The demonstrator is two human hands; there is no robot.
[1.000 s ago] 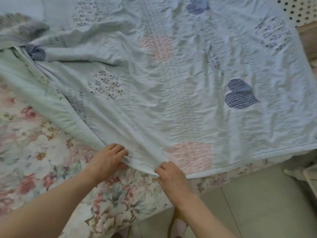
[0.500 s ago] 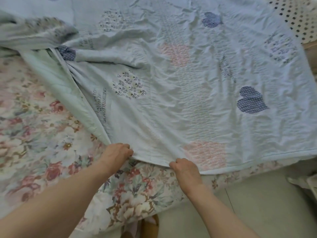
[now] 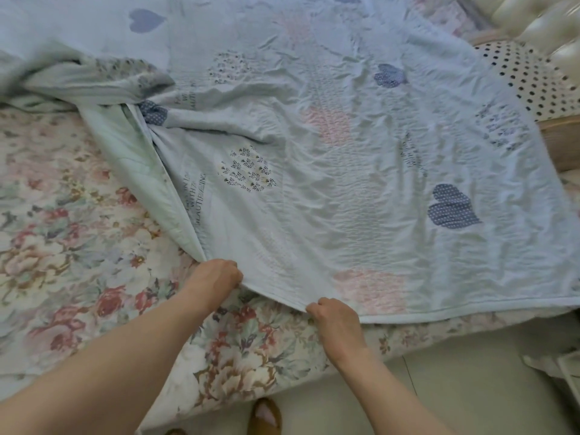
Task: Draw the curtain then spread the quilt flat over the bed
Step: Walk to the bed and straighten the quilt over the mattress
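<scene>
A pale blue quilt (image 3: 345, 189) with navy, pink and patterned heart patches lies over the right and middle of the bed. Its left part is folded back and bunched into a twisted ridge near the upper left. My left hand (image 3: 216, 277) is closed on the quilt's near edge where the fold starts. My right hand (image 3: 334, 318) pinches the same edge a little further right. Both hands sit close to the near side of the bed (image 3: 62, 246), whose floral sheet shows bare on the left. No curtain is in view.
A polka-dot pillow (image 3: 527, 80) and a tufted cream headboard (image 3: 543, 23) are at the upper right. Pale floor tiles (image 3: 455, 387) run along the bed's near side, with my slippered foot (image 3: 265, 416) at the bottom. A white object (image 3: 561, 368) sits at the lower right edge.
The view has swung left and up, bringing in more floral sheet and the headboard. Both hands keep their grip on the quilt's near edge, now a little further apart with the edge stretched between them.
</scene>
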